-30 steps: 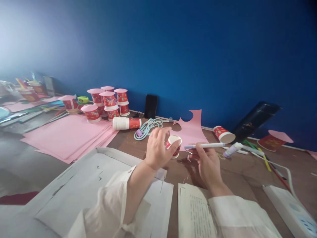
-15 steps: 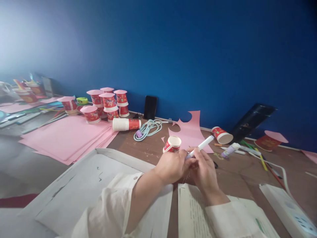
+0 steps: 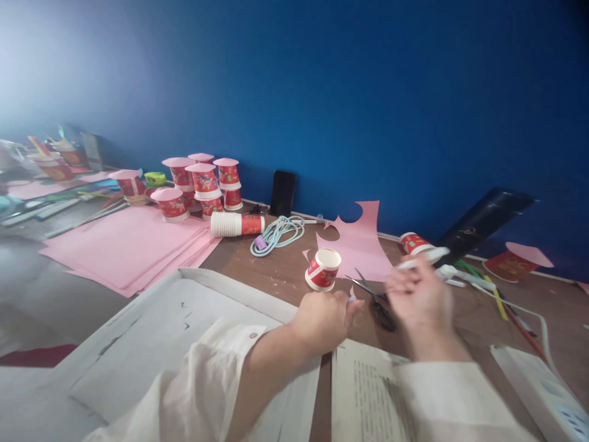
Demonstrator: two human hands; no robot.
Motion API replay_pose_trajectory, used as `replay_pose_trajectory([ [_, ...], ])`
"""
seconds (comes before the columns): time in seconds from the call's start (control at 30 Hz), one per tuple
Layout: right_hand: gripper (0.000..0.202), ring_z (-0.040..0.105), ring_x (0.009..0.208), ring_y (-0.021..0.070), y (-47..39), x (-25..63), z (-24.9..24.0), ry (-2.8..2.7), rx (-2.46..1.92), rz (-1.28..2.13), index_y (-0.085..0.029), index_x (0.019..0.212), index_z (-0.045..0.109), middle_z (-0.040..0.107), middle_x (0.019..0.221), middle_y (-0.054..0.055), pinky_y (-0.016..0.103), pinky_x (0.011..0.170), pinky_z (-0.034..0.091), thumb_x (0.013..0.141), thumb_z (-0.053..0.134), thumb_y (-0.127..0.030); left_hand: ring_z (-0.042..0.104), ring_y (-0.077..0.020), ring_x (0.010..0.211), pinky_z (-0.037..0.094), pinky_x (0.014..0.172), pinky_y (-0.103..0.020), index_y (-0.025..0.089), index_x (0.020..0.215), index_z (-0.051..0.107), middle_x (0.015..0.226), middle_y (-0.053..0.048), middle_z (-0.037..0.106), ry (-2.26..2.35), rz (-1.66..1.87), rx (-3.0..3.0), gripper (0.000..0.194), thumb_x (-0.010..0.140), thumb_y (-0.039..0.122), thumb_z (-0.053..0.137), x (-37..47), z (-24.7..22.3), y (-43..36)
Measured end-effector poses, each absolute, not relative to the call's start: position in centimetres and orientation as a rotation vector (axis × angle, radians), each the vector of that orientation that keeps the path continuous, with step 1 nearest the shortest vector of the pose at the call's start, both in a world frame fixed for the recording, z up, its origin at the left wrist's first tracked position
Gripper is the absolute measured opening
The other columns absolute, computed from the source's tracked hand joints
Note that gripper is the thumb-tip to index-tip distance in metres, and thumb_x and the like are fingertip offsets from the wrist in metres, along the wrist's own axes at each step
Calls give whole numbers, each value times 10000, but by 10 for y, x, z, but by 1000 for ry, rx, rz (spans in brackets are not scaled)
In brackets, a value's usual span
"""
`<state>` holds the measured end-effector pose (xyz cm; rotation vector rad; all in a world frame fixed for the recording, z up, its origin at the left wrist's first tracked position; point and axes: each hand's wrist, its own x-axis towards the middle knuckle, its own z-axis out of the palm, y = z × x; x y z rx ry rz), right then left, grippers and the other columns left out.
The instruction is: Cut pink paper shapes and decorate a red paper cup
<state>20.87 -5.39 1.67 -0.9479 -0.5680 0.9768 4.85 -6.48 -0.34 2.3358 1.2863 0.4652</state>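
My left hand (image 3: 322,320) is closed over the near side of the table, just in front of an upright red paper cup (image 3: 321,270) with a white rim. A small pale purple piece, apparently a cap (image 3: 352,299), pokes out between its thumb and fingers. My right hand (image 3: 421,301), smeared by motion, grips a white marker (image 3: 426,258) held nearly level. Between the hands lies a pair of black-handled scissors (image 3: 380,307) with the blades apart. A printed book or sheet stack (image 3: 363,387) is below the hands.
Cut pink paper (image 3: 359,245) lies behind the cup. Left are stacked cups with pink lids (image 3: 205,178), pink sheets (image 3: 124,252), a coiled cable (image 3: 280,236) and a white tray (image 3: 193,273). Right are a tipped cup (image 3: 409,242), a black object (image 3: 488,215) and a power strip (image 3: 538,387).
My hands have parted: the right moved right and up with the white marker, while the left stayed near the cup with the small purple piece. The scissors have come into full view.
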Motion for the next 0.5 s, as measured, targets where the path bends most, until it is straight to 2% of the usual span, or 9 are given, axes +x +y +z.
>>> replay_pose_trajectory([
  [0.07,386,210,368,11,-47,218,23,-587,-862,911,-190,653,535,288,473,-122,143,340,237,702,790,-476,673,-309,730,481,669,-396,140,987,649,779,-170,673,1268,453,2373,579,957,539,232,49,-11,-66],
  [0.17,303,286,394,33,-41,217,14,-712,-958,905,-191,781,618,346,487,-108,157,357,266,735,770,-449,668,-293,755,480,707,-391,170,1018,657,811,-149,686,1209,535,2444,517,933,569,338,52,-21,-62],
  [0.23,285,347,403,42,-40,211,1,-769,-1049,800,-197,802,616,482,524,-81,172,384,333,741,762,-434,661,-272,781,478,726,-372,186,977,667,848,-132,692,1191,536,2449,393,915,504,446,55,-27,-57],
  [0.3,281,459,443,60,-40,207,-10,-807,-1123,771,-208,869,613,644,666,-33,201,452,435,759,741,-432,654,-260,794,478,724,-357,186,933,673,865,-122,691,1198,532,2426,254,881,395,537,57,-31,-54],
  [0.4,311,643,644,126,-42,203,-16,-892,-1180,826,-226,965,607,729,866,23,281,639,544,780,719,-449,653,-277,835,478,717,-358,180,1031,667,930,-146,691,1136,542,2466,250,843,328,591,57,-32,-57],
  [0.5,350,686,933,200,-45,193,-13,-1105,-1165,775,-233,1023,603,726,1044,68,383,870,531,766,748,-420,645,-280,787,465,669,-360,158,995,677,905,-166,688,1088,544,2572,296,854,393,565,51,-22,-61],
])
